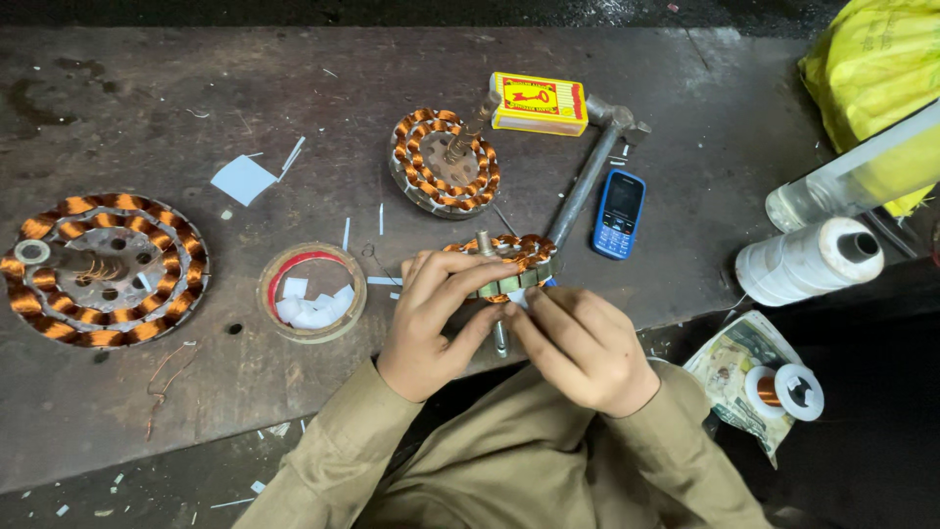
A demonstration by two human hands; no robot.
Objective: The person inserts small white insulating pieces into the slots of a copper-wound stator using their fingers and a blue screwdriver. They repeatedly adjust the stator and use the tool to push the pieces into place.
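Observation:
My left hand [431, 318] grips the near rim of a small copper-wound stator [514, 257] with a metal shaft, held over the front edge of the dark workbench [147, 411]. My right hand [583, 343] presses against the stator's lower right side, fingers pinched on a small white paper slip. Both sleeves are khaki.
A large copper-wound stator [103, 266] lies at the left, a medium one [443, 162] at the back. A round lid with white paper pieces [311, 292], a yellow matchbox [539, 103], a blue phone [619, 214], a metal bar [587, 176], white thread spools [808, 260] and a copper wire spool [783, 390] surround them.

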